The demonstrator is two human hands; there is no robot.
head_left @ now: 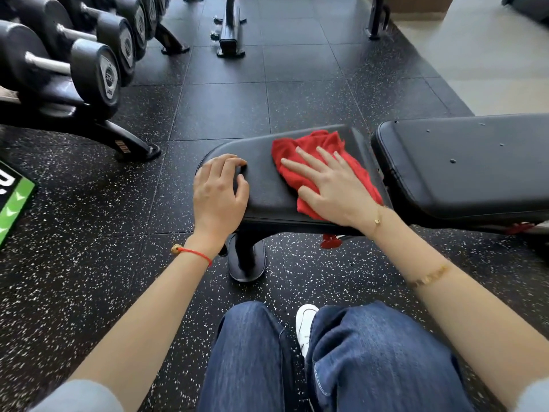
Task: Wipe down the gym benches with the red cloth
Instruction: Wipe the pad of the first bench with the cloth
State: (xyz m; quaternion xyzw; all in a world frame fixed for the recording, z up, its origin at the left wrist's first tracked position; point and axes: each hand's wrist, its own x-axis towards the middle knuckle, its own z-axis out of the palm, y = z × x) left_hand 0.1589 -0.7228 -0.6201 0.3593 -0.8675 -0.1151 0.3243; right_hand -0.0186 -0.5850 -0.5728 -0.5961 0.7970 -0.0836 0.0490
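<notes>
1. Over on the far left a dumbbell rack [74,69] is standing on the speckled rubber floor [225,108], its foot reaching out toward the bench; a green and black sign [12,200] is lying on the floor just below it
2. The person's left hand [218,194] is resting on the rounded end of the seat pad [267,191], fingers curling over the edge and gripping it, seemingly bracing the bench
3. The red cloth [303,162] is lying bunched on the right half of that seat pad; the right hand [332,185] is pressing it flat with fingers straight and spread, not pinching it; the blur along the pad's far edge suggests a stroke is under way
4. To the right, across a narrow gap, the longer back pad [463,168] is sitting untouched by either hand; by my judgement it is waiting its turn
5. What could go wrong: with an open palm rather than a grasp, the cloth may be slipping out from under the hand on a quick pass and sliding off the near edge to the floor; a loose corner could be catching in the gap between the pads; the bunched folds are leaving only part of the fabric working, so streaks may be going unwiped; leaning hard on the left end could be rocking the bench on its single front foot [246,263]
</notes>
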